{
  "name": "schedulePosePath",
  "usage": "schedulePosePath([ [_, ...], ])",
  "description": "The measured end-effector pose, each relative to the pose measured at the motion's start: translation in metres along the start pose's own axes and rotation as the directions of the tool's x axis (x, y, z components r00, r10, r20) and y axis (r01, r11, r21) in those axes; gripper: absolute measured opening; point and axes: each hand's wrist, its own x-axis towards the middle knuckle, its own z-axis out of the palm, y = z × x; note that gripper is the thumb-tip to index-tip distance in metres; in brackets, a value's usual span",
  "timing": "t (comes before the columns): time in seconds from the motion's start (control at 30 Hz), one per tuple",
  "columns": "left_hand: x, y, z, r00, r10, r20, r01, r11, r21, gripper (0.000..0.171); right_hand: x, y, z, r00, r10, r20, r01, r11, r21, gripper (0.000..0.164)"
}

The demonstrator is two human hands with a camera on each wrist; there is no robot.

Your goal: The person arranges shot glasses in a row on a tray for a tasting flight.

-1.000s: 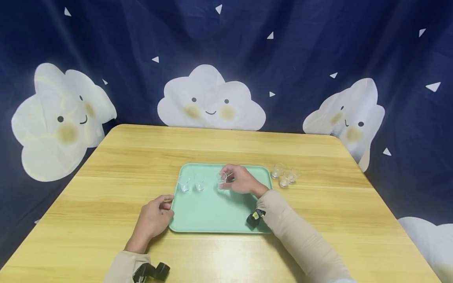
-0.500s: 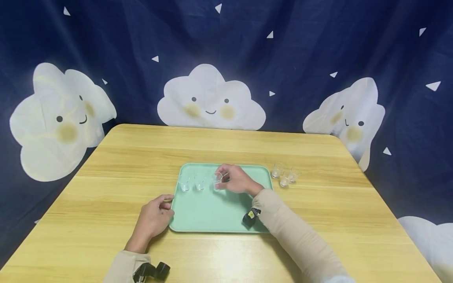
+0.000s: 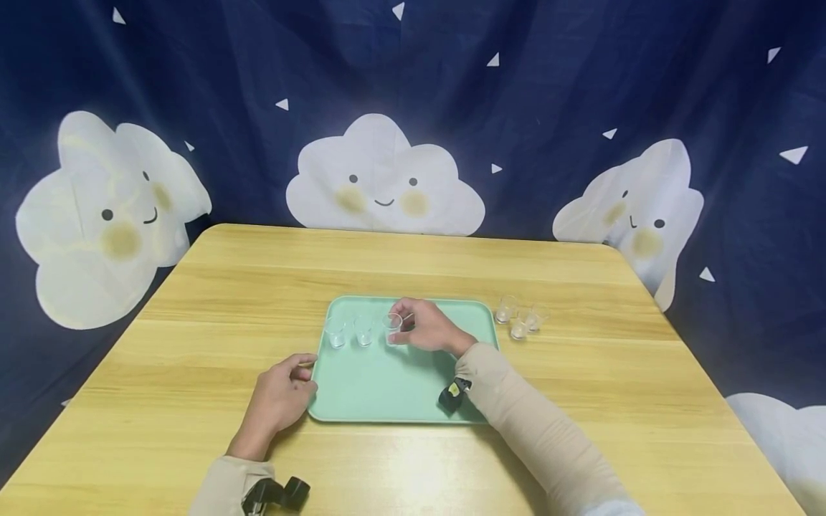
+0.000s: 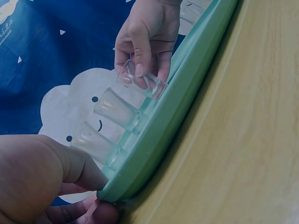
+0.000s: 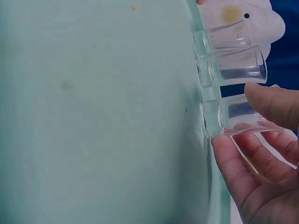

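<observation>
A green tray [image 3: 381,394] lies on the table. My right hand [image 3: 426,326] holds a small clear shot glass [image 5: 233,114] upright by its side, thumb on one side and fingers on the other. The base of that glass is at the tray surface; whether it touches I cannot tell. To its left on the tray stand two more shot glasses [image 3: 364,333] [image 4: 98,143] in a row, both upright. My left hand [image 3: 282,401] grips the tray's left rim, with fingers above and below the edge in the left wrist view.
Outside the tray's right edge, three more shot glasses [image 3: 518,330] stand close together on the wooden table [image 3: 413,466]. A dark blue curtain [image 3: 400,72] with white clouds hangs behind the table's far edge.
My right hand has slid leftward over the tray with its shot glass, bringing it closer to the two standing there. The left hand has stayed at the rim.
</observation>
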Motion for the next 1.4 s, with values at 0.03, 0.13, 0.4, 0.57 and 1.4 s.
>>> schedulePosePath([
  [0.03,0.0,0.0,0.0,1.0,0.0,0.0,0.0,1.0,0.0,0.041,0.0,0.0,0.0,1.0,0.001,0.0,-0.001,1.0,-0.001,0.03],
  [0.13,0.0,0.0,0.0,1.0,0.0,0.0,0.0,1.0,-0.001,0.041,0.001,-0.001,0.001,1.0,0.004,-0.001,-0.004,1.0,-0.006,0.03],
  [0.4,0.0,0.001,0.0,1.0,-0.003,0.0,0.003,1.0,-0.003,0.041,0.002,-0.002,0.002,1.0,-0.006,0.003,0.006,1.0,0.002,0.029],
  [0.57,0.0,0.001,0.0,1.0,0.002,-0.005,-0.002,1.0,0.005,0.041,0.002,-0.004,0.003,1.0,-0.004,0.001,0.004,1.0,-0.003,0.029],
  [1.4,0.0,0.0,0.001,1.0,0.002,-0.013,-0.002,1.0,0.001,0.041,-0.011,-0.003,-0.014,1.0,-0.003,0.008,0.003,1.0,0.016,0.039],
])
